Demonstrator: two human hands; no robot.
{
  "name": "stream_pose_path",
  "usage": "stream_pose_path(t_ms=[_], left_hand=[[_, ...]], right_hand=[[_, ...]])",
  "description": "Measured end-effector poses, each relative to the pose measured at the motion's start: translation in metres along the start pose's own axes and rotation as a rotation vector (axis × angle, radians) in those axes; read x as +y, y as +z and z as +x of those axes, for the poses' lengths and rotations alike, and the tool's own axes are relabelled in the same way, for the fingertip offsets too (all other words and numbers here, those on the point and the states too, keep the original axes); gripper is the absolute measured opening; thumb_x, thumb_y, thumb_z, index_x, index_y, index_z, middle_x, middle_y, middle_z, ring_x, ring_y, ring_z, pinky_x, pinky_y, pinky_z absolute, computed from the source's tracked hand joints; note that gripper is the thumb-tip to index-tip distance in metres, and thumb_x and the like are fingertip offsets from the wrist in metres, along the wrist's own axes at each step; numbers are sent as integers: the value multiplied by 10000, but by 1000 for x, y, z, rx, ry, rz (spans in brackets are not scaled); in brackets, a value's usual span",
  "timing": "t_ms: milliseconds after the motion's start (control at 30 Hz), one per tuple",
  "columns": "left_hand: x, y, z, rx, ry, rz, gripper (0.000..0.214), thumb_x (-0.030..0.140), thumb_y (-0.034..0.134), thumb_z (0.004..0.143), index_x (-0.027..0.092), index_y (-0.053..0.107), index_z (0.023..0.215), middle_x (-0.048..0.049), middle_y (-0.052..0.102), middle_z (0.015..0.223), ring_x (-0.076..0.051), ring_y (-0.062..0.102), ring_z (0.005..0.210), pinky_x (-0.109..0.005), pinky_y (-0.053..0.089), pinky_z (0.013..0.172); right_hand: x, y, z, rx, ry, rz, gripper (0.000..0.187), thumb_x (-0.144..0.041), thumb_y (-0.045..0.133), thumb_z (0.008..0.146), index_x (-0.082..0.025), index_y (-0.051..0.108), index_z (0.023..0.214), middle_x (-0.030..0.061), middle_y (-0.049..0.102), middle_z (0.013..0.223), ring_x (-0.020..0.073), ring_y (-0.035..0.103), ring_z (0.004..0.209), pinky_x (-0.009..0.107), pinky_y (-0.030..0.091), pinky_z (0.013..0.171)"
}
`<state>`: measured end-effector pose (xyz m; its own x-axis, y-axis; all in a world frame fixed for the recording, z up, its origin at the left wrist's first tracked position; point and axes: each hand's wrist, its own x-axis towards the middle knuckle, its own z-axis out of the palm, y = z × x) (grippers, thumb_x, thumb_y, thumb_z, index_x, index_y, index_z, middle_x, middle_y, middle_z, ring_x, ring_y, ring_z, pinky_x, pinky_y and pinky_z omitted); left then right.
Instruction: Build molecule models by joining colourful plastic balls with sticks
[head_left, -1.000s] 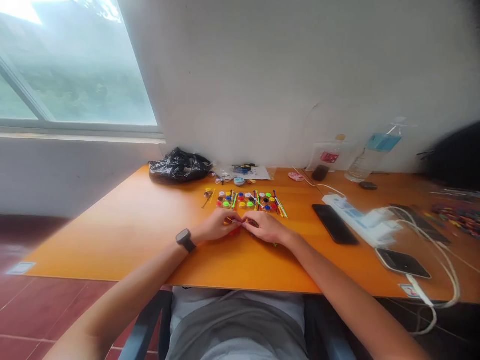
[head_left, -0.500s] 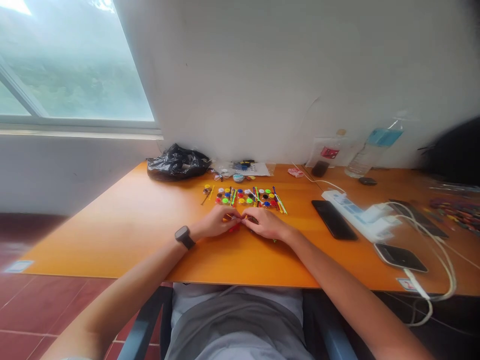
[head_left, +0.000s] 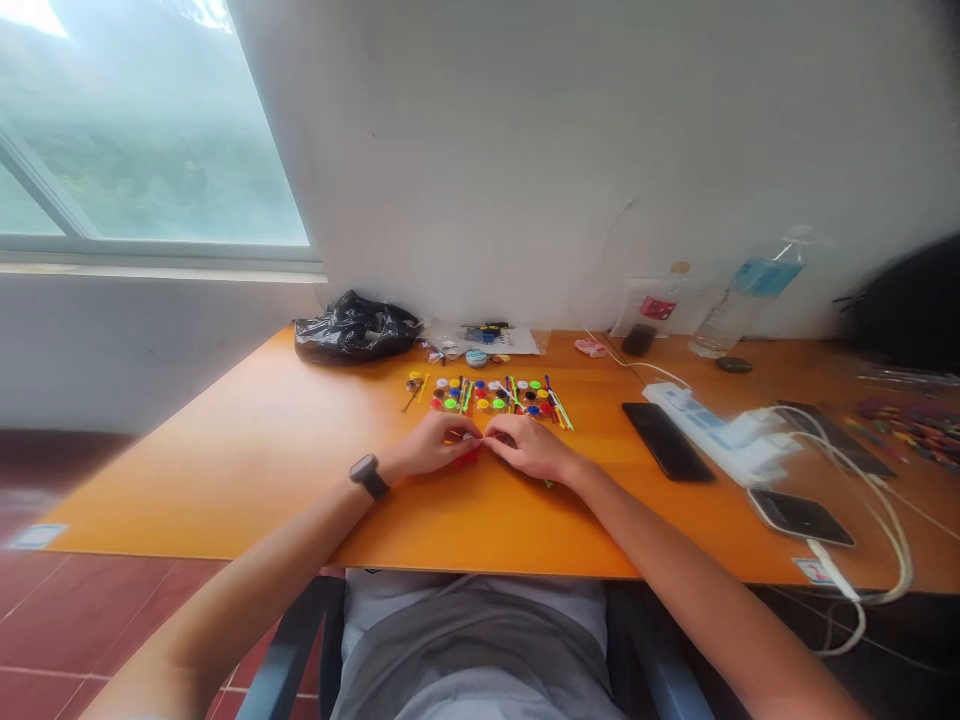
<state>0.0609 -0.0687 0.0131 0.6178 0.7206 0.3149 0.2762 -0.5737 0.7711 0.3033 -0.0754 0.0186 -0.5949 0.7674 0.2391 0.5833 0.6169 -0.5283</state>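
Note:
My left hand (head_left: 435,445) and my right hand (head_left: 528,448) meet fingertip to fingertip low over the table, both pinched. A small whitish piece shows at the left fingertips; its kind is too small to tell. What the right fingers pinch is hidden. Red pieces (head_left: 468,458) lie beneath the left fingers, partly covered. Just beyond my hands stand small pots with coloured lids (head_left: 492,404) in several groups, with thin coloured sticks (head_left: 559,402) between and beside them. A green tip (head_left: 548,484) shows under my right wrist.
On the wooden table (head_left: 225,460), a black plastic bag (head_left: 356,328) sits at the back left. To the right lie a phone (head_left: 667,441), a white power strip (head_left: 705,422), a charging device (head_left: 801,516) with cables, and bottles (head_left: 750,300) by the wall.
My hands stay in nearly the same place, fingertips together. The whitish piece at the left fingertips shows a little more clearly. The view has shifted very slightly.

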Motion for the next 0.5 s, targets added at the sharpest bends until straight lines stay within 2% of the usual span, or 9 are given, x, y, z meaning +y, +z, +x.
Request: stream_pose_path(t_ms=[267, 500], left_hand=[[3, 0, 0, 0, -11, -28, 274, 361, 647, 1001, 141, 805, 1042, -104, 807, 978, -180, 743, 829, -245, 598, 750], [0, 0, 0, -6, -22, -32, 273, 359, 651, 998, 148, 810, 1067, -106, 808, 999, -183, 748, 846, -242, 596, 751]], right_hand=[[-1, 1, 0, 61, -34, 20, 132, -267, 600, 1011, -191, 696, 962, 55, 706, 920, 177, 606, 794, 288, 437, 720], [0, 2, 0, 45, -31, 25, 140, -270, 593, 1013, -193, 699, 963, 48, 702, 905, 173, 606, 787, 279, 431, 714]])
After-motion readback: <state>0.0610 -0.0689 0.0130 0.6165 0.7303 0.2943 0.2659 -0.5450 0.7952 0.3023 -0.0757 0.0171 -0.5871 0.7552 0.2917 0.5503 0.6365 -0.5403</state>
